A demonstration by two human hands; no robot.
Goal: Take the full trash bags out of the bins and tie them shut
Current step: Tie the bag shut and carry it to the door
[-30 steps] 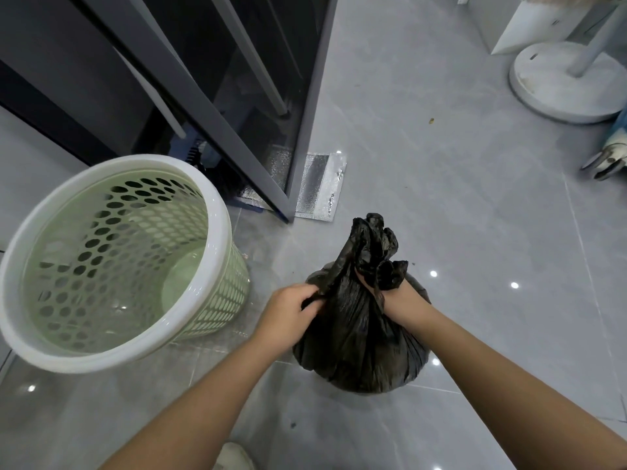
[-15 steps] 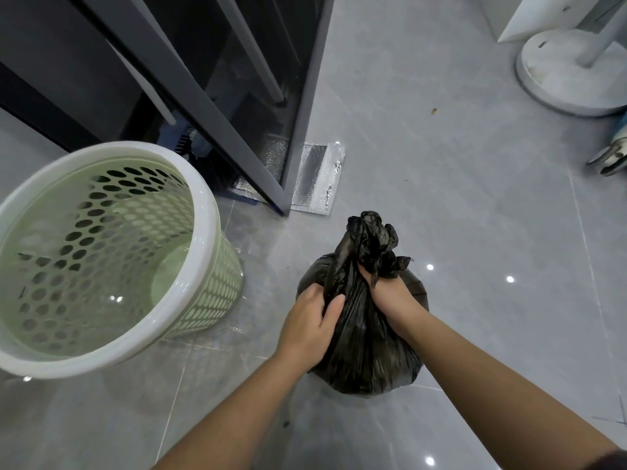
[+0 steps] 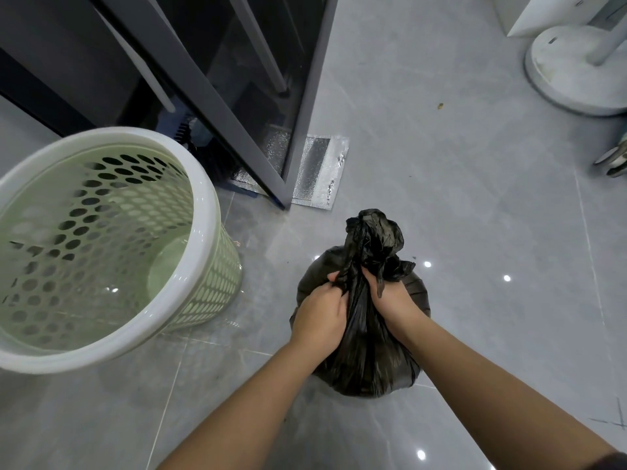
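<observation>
The left hand (image 3: 320, 315) has come up off the side of the trash bag (image 3: 369, 361) since half a second ago, and now its fingers curl into the gathered plastic right at the neck. The right hand (image 3: 395, 296) stays clamped on that same neck from the other side, so both hands are close together with only the twisted black plastic between them.

The bag is black, glossy and creased, bulging round at the bottom. Its loose top bunches up in a crumpled tuft above the knuckles. It sits low on the grey tiled floor (image 3: 458, 205), out of the bin (image 3: 203, 212) and just right of it.

The bin is pale green, perforated, with a white rim, and it holds no liner. Behind it there's a dark-framed glass door (image 3: 203, 86), with a silver foil pouch (image 3: 319, 171) lying flat at the foot of the frame. A white round base (image 3: 570, 76) stands well away at the top right. Both forearms cross the lower part of the bag and hide some of it
</observation>
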